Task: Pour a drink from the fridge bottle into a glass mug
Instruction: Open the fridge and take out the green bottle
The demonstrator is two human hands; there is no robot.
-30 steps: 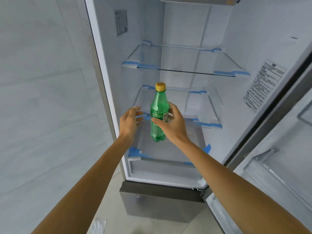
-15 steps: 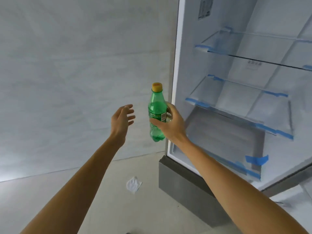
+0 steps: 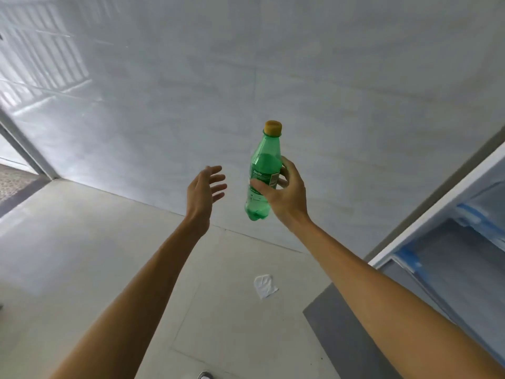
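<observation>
Upright, green bottle [image 3: 263,175] with yellow cap [image 3: 273,127] in right hand [image 3: 287,195].

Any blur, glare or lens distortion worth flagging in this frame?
Head view: the bottle and the right hand gripping it are sharp, with the label legible. The left hand is slightly soft at the fingers, and the fridge at the right edge looks smeared. Striped light glares off the wall at upper left, and the wide-angle lens slants the wall and floor lines.
</observation>
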